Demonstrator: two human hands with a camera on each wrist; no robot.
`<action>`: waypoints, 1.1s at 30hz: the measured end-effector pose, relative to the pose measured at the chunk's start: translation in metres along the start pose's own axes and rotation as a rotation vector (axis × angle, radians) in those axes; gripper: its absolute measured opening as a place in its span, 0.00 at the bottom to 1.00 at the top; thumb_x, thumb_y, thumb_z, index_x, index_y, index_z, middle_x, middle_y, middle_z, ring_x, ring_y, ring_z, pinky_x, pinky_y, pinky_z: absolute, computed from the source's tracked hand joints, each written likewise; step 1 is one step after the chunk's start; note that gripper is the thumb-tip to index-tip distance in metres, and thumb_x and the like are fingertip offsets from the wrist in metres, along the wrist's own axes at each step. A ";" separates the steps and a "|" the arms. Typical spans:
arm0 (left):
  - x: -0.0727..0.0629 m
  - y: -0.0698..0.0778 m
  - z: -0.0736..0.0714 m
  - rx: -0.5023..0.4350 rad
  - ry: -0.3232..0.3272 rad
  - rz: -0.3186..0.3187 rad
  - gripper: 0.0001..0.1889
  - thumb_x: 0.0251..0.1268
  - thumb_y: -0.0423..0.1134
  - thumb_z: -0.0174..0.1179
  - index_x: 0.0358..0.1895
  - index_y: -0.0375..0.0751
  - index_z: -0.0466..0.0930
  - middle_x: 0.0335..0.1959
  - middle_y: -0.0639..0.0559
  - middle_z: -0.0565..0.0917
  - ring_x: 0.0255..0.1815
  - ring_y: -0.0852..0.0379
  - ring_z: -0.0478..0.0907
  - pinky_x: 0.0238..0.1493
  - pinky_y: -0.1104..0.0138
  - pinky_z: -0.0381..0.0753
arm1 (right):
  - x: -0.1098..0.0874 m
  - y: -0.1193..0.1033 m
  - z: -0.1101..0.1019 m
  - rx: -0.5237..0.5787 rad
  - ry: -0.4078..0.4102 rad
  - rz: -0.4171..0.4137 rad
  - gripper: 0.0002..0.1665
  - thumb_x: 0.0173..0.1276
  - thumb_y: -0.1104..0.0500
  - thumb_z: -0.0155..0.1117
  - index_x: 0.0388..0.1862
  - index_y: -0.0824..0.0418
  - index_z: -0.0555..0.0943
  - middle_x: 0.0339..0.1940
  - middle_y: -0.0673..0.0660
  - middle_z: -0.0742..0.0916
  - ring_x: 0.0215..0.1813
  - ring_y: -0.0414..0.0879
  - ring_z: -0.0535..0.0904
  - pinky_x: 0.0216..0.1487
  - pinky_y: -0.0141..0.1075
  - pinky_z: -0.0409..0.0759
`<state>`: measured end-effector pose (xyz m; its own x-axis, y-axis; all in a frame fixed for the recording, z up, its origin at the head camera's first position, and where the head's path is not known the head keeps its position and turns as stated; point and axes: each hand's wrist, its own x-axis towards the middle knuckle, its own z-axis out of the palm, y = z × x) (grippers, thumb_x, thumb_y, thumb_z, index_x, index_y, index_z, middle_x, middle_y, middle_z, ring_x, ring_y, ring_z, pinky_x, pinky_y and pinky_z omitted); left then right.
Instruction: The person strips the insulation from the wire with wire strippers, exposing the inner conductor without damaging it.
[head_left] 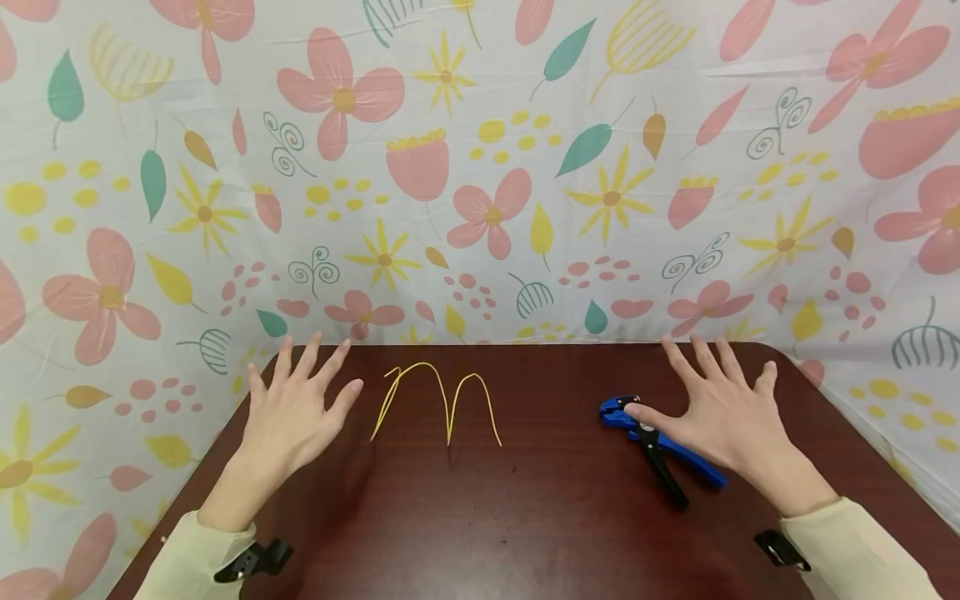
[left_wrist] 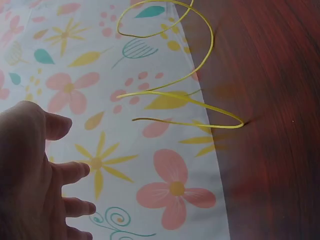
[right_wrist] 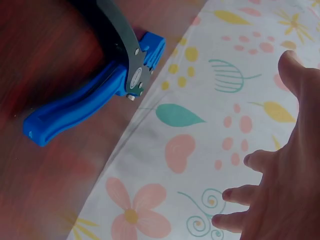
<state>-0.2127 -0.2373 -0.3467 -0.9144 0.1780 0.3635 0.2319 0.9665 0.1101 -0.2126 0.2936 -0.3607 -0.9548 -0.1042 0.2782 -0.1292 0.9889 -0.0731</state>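
A thin yellow wire, bent into humps, stands on the table left of the middle; its loops also show in the left wrist view. My left hand is spread to the left of the wire, apart from it and holding nothing. Toward the right lies a wire stripper with one blue handle and one black. Spread fingers and an outstretched thumb mark my right hand, which holds nothing. Its thumb covers part of the tool's head in the head view, while the right wrist view shows the wire stripper apart from the fingers.
The dark red-brown table has rounded far corners. Behind it and along both sides hangs a white cloth printed with flowers and leaves. Black straps sit on both sleeve cuffs.
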 end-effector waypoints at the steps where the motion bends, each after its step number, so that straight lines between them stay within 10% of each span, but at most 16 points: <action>1: -0.001 0.001 -0.001 -0.001 0.005 0.001 0.36 0.82 0.69 0.38 0.84 0.55 0.62 0.83 0.37 0.57 0.83 0.27 0.42 0.67 0.20 0.34 | -0.001 0.000 0.000 0.001 0.006 -0.003 0.70 0.60 0.11 0.52 0.89 0.50 0.51 0.81 0.75 0.63 0.82 0.74 0.47 0.64 0.83 0.27; 33: -0.025 0.053 -0.033 -0.001 0.099 0.164 0.36 0.79 0.67 0.48 0.84 0.60 0.61 0.84 0.44 0.58 0.84 0.35 0.48 0.75 0.31 0.48 | -0.030 0.008 0.010 0.033 0.052 -0.057 0.71 0.54 0.13 0.62 0.86 0.52 0.58 0.78 0.75 0.65 0.76 0.75 0.58 0.63 0.81 0.49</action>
<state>-0.1671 -0.1969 -0.3197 -0.8274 0.3137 0.4658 0.3753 0.9259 0.0432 -0.1879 0.3040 -0.3790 -0.9304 -0.1541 0.3326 -0.1931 0.9773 -0.0872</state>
